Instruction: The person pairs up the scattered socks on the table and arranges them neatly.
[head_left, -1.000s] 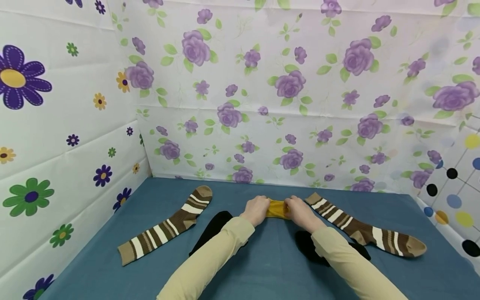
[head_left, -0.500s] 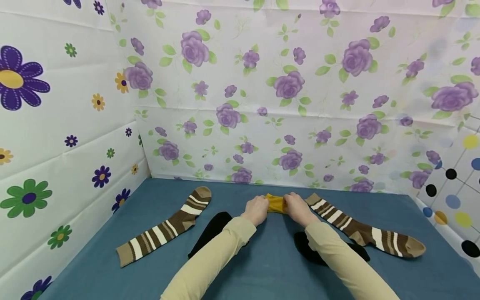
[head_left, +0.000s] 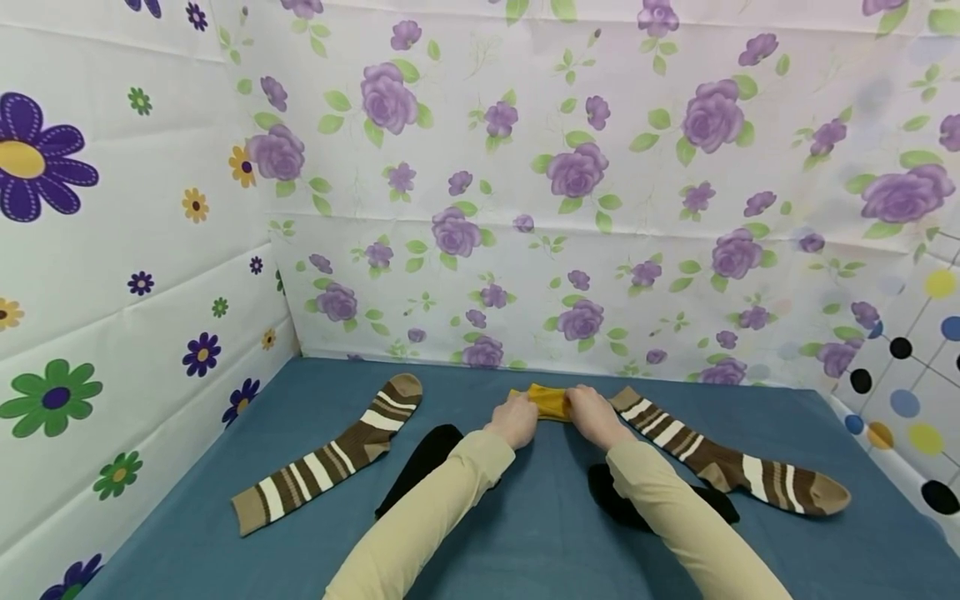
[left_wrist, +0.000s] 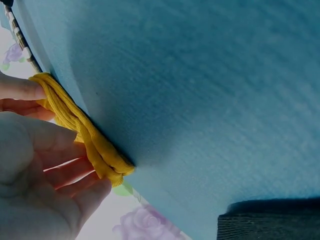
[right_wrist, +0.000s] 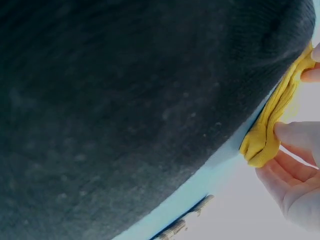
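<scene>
A folded mustard-yellow sock point(head_left: 551, 402) lies between both hands toward the back of the blue cloth. My left hand point(head_left: 516, 419) holds its left end; in the left wrist view that hand point(left_wrist: 40, 175) has thumb and fingers around the ribbed, layered yellow sock point(left_wrist: 85, 130). At the other end, my right hand point(head_left: 595, 414) pinches the fabric. The right wrist view has the right hand point(right_wrist: 300, 175) with the thumb on one face of the yellow sock point(right_wrist: 265, 135) and fingers behind it.
Black socks lie under the forearms, one at left point(head_left: 420, 467) and one at right point(head_left: 621, 500). Outside them are brown-and-white striped socks, left point(head_left: 326, 462) and right point(head_left: 720, 458). A floral sheet point(head_left: 517, 275) rises behind the blue cloth point(head_left: 540, 533).
Both hands have shifted slightly toward the back with the yellow sock. Some yellow fabric now shows beyond the left fingers. The other socks stay where they were.
</scene>
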